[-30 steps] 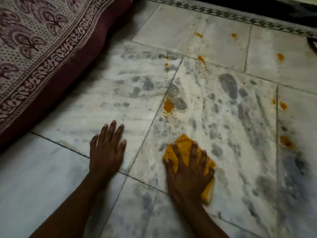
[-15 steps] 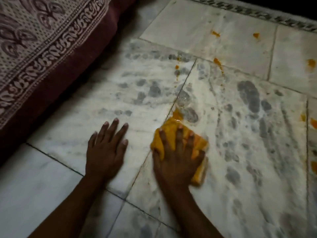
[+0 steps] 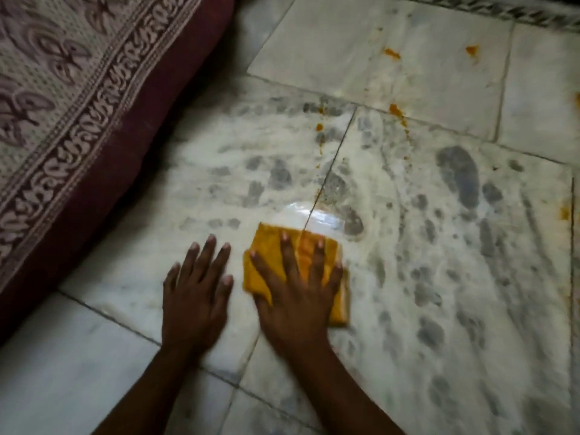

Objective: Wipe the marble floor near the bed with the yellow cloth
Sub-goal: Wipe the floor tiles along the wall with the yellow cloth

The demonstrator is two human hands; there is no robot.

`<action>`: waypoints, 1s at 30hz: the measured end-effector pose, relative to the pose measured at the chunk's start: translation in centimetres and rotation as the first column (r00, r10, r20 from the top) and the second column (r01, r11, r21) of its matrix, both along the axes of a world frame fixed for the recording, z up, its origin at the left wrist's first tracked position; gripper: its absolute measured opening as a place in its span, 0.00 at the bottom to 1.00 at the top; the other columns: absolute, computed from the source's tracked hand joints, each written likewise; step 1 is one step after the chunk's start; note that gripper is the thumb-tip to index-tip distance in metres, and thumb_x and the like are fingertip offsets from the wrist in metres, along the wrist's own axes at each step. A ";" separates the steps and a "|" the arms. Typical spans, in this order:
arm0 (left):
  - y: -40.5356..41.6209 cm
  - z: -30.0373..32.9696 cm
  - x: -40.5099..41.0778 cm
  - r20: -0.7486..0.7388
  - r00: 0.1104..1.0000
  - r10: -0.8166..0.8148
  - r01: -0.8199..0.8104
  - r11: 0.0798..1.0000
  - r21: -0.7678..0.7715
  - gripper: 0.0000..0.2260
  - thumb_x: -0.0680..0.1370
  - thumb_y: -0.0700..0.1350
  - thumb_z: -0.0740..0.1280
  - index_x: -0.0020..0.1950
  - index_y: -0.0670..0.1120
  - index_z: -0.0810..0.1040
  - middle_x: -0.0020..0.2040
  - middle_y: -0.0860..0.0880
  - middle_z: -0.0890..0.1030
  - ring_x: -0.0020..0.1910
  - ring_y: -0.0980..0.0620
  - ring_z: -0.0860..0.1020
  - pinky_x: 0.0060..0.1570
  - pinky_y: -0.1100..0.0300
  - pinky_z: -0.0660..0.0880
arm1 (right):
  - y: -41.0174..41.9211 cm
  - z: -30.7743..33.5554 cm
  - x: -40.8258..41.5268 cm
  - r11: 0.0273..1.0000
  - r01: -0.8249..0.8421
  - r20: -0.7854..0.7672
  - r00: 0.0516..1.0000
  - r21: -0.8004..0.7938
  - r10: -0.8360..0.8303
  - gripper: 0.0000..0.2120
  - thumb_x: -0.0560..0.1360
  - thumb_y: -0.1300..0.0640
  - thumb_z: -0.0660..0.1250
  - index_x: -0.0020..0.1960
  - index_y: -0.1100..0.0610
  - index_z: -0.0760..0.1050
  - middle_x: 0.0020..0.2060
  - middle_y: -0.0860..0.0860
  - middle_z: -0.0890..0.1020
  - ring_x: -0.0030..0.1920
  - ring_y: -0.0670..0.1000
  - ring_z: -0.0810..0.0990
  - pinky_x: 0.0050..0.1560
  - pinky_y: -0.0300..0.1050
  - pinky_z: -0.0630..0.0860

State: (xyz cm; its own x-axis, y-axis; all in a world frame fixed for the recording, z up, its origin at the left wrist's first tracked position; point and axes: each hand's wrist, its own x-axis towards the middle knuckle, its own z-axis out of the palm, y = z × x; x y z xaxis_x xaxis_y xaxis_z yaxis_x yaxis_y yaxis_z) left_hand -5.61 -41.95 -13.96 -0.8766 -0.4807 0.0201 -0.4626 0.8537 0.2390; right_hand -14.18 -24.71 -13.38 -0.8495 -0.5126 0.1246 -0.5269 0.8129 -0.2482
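Home bedroom: low bed [image 3: 78, 98] with printed cover, veined marble floor [image 3: 439, 246] tiles.

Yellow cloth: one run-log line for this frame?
right hand flat on yellow cloth | left hand braced on floor | orange spots remain

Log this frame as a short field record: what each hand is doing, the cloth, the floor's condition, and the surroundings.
left hand: flat on the floor, fingers spread, holding nothing
right hand: pressed flat on the yellow cloth
cloth: folded, lying across a tile seam
marble floor: grey smudges, wet shine just ahead of the cloth
orange spots: several, farther out, not yet wiped
bed: patterned cover, maroon edge, at left
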 end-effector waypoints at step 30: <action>-2.0 -0.4 -5.7 -0.107 0.988 0.114 -0.108 0.992 0.065 0.26 0.84 0.51 0.55 0.84 0.54 0.64 0.85 0.56 0.60 0.84 0.52 0.58 0.80 0.44 0.60 | 5.7 -0.7 -5.5 0.964 -0.246 -0.073 0.965 0.098 0.253 0.34 0.75 0.26 0.57 0.79 0.33 0.64 0.84 0.52 0.61 0.82 0.66 0.58 0.73 0.79 0.57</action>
State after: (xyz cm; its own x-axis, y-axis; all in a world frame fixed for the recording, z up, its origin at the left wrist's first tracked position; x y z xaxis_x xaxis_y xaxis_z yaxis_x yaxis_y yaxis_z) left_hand -11.28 -43.96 -14.35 -0.8118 -0.5781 0.0824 -0.5218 0.7815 0.3420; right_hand -19.70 -19.03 -14.11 -0.6816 -0.7191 0.1353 -0.7317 0.6695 -0.1281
